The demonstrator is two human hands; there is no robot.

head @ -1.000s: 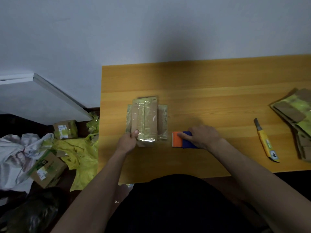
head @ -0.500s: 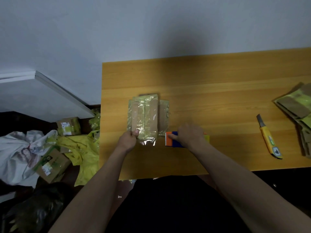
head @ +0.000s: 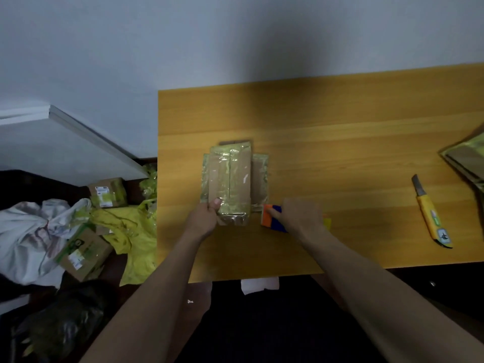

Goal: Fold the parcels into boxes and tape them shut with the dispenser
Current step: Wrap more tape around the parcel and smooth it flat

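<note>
A flattened brown cardboard parcel (head: 235, 176) covered in shiny yellow-green tape lies on the wooden table (head: 327, 121), left of centre. My left hand (head: 204, 218) grips its near left corner, thumb on top. My right hand (head: 298, 216) holds the orange and blue tape dispenser (head: 269, 218) just right of the parcel's near edge. The dispenser's orange end almost touches the parcel's right flap. My fingers hide most of the dispenser.
A yellow utility knife (head: 429, 213) lies at the right, blade out and pointing away. A stack of flattened parcels (head: 468, 161) sits at the far right edge. On the floor at the left are taped boxes (head: 83, 252), yellow plastic (head: 133, 239) and a white cloth (head: 28, 231).
My right hand has slid the dispenser leftwards across the table until it reaches the parcel's near right side. My left hand has kept its grip on the parcel.
</note>
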